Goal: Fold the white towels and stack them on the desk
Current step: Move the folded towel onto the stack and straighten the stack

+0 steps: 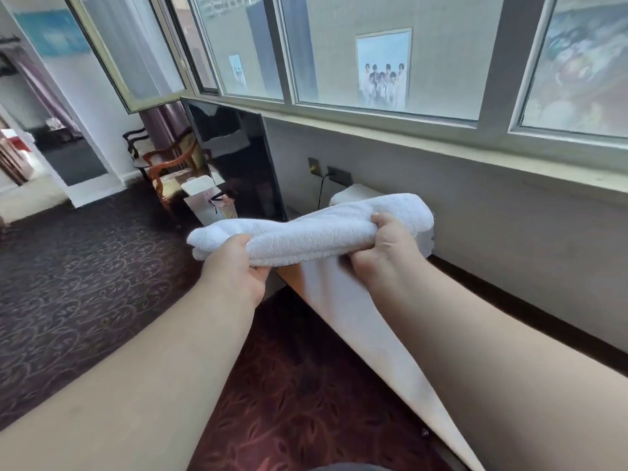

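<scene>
under the window, left hand point(234, 266) and right hand point(384, 253) each grip the folded towel point(306, 236), long axis left-right; what looks like a stack point(350, 195) lies beyond, right-side nearer.

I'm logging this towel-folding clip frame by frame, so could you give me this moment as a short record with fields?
held item: folded white terry towel, lifted in the air in front of the person
left hand: grips the towel's left end
right hand: grips the towel near its right end
already stacked: white folded towel pile behind the held one, by the wall
desk: white-covered desk edge below the hands
nearby: black flat television screen to the left
</scene>
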